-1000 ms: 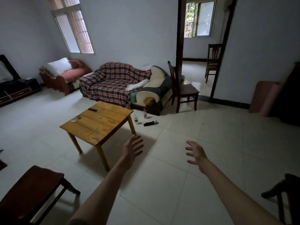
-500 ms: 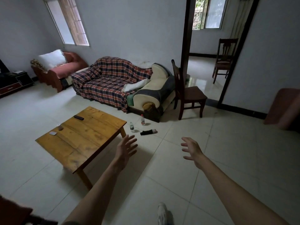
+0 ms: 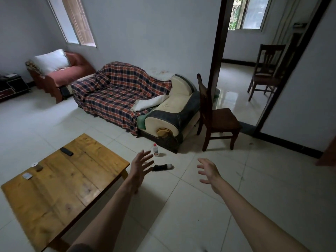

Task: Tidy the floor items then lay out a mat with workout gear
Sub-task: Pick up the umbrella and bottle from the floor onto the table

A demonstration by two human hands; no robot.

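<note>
On the white tiled floor in front of the sofa stands a small plastic bottle [image 3: 155, 150] with a red cap. A black cylindrical item with a white end [image 3: 162, 167] lies on its side just right of my left hand. My left hand [image 3: 141, 168] is stretched forward, fingers spread, holding nothing; it hides the second small bottle seen earlier. My right hand [image 3: 209, 171] hovers open over bare tiles, further right. Both hands are above the floor and touch nothing.
A low wooden table [image 3: 60, 186] with a remote and small items stands at the left. Behind are a plaid-covered sofa [image 3: 116, 93], a red armchair [image 3: 60, 75] and a wooden chair [image 3: 216, 117] by the doorway. A reddish-brown object shows at the right edge.
I have moved forward toward the sofa; the table has slid left and down in view, the floor items are nearer, and my left hand now covers one bottle.
</note>
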